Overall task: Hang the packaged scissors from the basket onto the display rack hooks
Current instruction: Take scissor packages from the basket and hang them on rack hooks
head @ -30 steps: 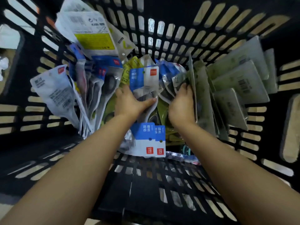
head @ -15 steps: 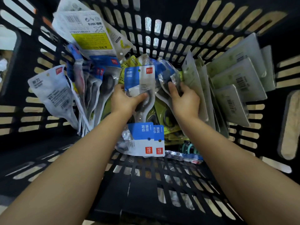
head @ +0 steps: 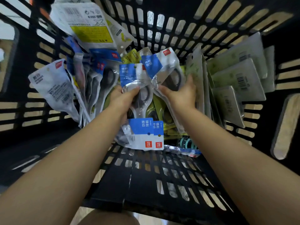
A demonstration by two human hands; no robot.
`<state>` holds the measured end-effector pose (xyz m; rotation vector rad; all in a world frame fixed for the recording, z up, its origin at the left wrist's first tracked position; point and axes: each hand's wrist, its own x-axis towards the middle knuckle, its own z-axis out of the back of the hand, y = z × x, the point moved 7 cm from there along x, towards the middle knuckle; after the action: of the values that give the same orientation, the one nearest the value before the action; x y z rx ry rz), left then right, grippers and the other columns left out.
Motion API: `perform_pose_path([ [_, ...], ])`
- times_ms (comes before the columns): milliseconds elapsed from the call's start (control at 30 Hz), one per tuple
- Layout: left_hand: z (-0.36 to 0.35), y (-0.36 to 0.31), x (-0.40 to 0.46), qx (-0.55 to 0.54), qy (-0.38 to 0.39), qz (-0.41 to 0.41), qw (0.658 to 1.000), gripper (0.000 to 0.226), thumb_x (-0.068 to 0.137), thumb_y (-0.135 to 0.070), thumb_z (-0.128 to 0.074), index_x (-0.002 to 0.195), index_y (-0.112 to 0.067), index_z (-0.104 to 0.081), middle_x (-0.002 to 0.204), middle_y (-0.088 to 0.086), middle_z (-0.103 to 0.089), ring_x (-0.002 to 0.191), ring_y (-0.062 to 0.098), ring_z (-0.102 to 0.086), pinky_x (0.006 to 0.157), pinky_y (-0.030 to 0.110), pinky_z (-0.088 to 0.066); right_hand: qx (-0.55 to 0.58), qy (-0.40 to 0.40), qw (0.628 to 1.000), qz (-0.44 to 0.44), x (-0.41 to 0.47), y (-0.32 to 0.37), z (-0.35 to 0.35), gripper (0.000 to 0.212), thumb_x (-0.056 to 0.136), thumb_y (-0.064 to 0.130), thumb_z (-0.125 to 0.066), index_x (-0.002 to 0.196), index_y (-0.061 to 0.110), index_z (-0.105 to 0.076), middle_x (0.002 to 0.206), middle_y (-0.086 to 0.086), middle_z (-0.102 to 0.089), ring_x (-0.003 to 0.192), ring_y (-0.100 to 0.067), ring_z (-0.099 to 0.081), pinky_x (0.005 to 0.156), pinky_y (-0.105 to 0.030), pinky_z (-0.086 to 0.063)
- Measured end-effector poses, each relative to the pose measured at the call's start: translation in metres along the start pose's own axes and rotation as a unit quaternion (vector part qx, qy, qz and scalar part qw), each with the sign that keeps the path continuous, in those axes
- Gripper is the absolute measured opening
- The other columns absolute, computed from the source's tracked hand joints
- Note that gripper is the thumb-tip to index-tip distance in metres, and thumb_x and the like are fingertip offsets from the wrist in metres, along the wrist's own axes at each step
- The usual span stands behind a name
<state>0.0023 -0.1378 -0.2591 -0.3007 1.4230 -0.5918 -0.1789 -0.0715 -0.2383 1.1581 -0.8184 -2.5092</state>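
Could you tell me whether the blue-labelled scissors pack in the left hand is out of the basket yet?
Still inside: left hand holds the scissors pack below the basket walls.

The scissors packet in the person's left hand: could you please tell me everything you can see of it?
The scissors packet is a clear, crinkled plastic pouch with a blue and white card header bearing white characters and a small dark dot. Dark scissor handles show through the plastic below the header. It stands roughly upright in the middle of the black slotted basket, header toward the far wall. The left hand grips its lower part, thumb across the front. A similar packet, held by the right hand, overlaps its right edge.
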Motion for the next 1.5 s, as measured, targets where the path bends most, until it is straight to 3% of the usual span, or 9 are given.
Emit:
perform_pose_path([
  [167, -0.002, 0.0, -0.002, -0.01, 0.002, 0.003, 1.0, 0.027, 0.091, -0.014, -0.062, 0.117, -0.016, -0.054, 0.111, 0.01, -0.067, 0.09, 0.022, -0.066, 0.081, 0.04, -0.056, 0.004, 0.008, 0.999, 0.043, -0.006, 0.01, 0.003, 0.054, 0.081, 0.026, -0.072, 0.123, 0.009, -0.042, 0.122, -0.01, -0.051, 0.113, -0.027, -0.051, 0.087, -0.033, -0.04],
  [300, -0.001, -0.005, -0.008, 0.008, 0.004, 0.001, 1.0, 0.028, 0.092, -0.018, -0.06, 0.119, -0.018, -0.053, 0.111, 0.006, -0.067, 0.101, 0.023, -0.065, 0.087, 0.044, -0.054, 0.061, 0.07, 0.996, 0.015, -0.011, 0.019, 0.001, 0.039, 0.089, 0.016, -0.062, 0.121, 0.009, -0.04, 0.106, -0.002, -0.055, 0.097, -0.017, -0.054, 0.082, -0.029, -0.046],
  [433, 0.003, -0.02, -0.019, -0.012, 0.003, -0.014, 1.0, 0.02, 0.093, -0.017, -0.06, 0.108, -0.024, -0.05, 0.109, 0.001, -0.065, 0.103, 0.019, -0.063, 0.095, 0.043, -0.051, 0.112, 0.077, 0.99, -0.021, -0.018, 0.032, 0.004, 0.038, 0.093, 0.016, -0.057, 0.126, 0.008, -0.042, 0.11, -0.002, -0.055, 0.105, -0.018, -0.054, 0.088, -0.031, -0.045],
  [600, 0.014, -0.052, -0.041, -0.02, 0.001, -0.044, 0.999, 0.015, 0.092, -0.012, -0.06, 0.104, -0.017, -0.053, 0.11, 0.006, -0.064, 0.103, 0.02, -0.062, 0.096, 0.039, -0.049, 0.161, 0.1, 0.981, -0.04, -0.035, 0.056, 0.011, 0.029, 0.095, 0.014, -0.054, 0.122, 0.008, -0.045, 0.093, 0.007, -0.056, 0.084, -0.005, -0.055, 0.071, -0.014, -0.046],
  [800, 0.021, -0.067, -0.055, 0.011, 0.009, -0.071, 0.997, 0.03, 0.093, -0.008, -0.057, 0.122, -0.003, -0.052, 0.109, 0.006, -0.063, 0.099, 0.018, -0.061, 0.085, 0.025, -0.051, 0.149, 0.096, 0.983, -0.04, -0.045, 0.066, 0.02, 0.016, 0.094, 0.016, -0.056, 0.107, 0.014, -0.047, 0.089, 0.007, -0.056, 0.09, -0.013, -0.058, 0.089, -0.034, -0.05],
  [1000, 0.031, -0.082, -0.08, -0.003, 0.005, -0.085, 0.996, 0.018, 0.095, -0.009, -0.054, 0.11, -0.017, -0.047, 0.098, -0.007, -0.059, 0.082, 0.0, -0.057, 0.068, 0.013, -0.049, 0.149, 0.1, 0.984, -0.021, -0.074, 0.08, 0.037, 0.022, 0.094, 0.015, -0.056, 0.114, 0.016, -0.046, 0.093, 0.011, -0.055, 0.085, -0.003, -0.056, 0.076, -0.02, -0.048],
  [1200, 0.049, -0.141, -0.14, -0.008, -0.002, -0.121, 0.993, 0.018, 0.096, -0.013, -0.054, 0.112, -0.017, -0.047, 0.094, -0.007, -0.06, 0.082, 0.003, -0.058, 0.063, 0.011, -0.049, 0.179, 0.106, 0.978, -0.005, -0.128, 0.138, 0.072, 0.027, 0.095, 0.015, -0.056, 0.12, 0.011, -0.048, 0.105, 0.001, -0.059, 0.098, -0.014, -0.058, 0.086, -0.027, -0.048],
  [1300, 0.067, -0.178, -0.185, -0.019, -0.018, -0.144, 0.989, 0.023, 0.095, -0.014, -0.056, 0.116, -0.009, -0.05, 0.102, 0.003, -0.062, 0.09, 0.013, -0.058, 0.068, 0.018, -0.048, 0.174, 0.119, 0.977, 0.032, -0.16, 0.185, 0.094, 0.024, 0.095, 0.015, -0.056, 0.117, 0.011, -0.047, 0.103, 0.001, -0.058, 0.094, -0.012, -0.058, 0.079, -0.02, -0.049],
  [1500, 0.13, -0.264, -0.306, -0.046, -0.064, -0.183, 0.98, 0.039, 0.087, -0.024, -0.066, 0.122, -0.011, -0.054, 0.118, 0.011, -0.063, 0.107, 0.026, -0.061, 0.097, 0.046, -0.048, 0.168, 0.171, 0.965, 0.105, -0.25, 0.309, 0.14, 0.013, 0.095, 0.022, -0.056, 0.104, 0.021, -0.048, 0.102, 0.002, -0.059, 0.098, -0.017, -0.057, 0.084, -0.031, -0.046],
])
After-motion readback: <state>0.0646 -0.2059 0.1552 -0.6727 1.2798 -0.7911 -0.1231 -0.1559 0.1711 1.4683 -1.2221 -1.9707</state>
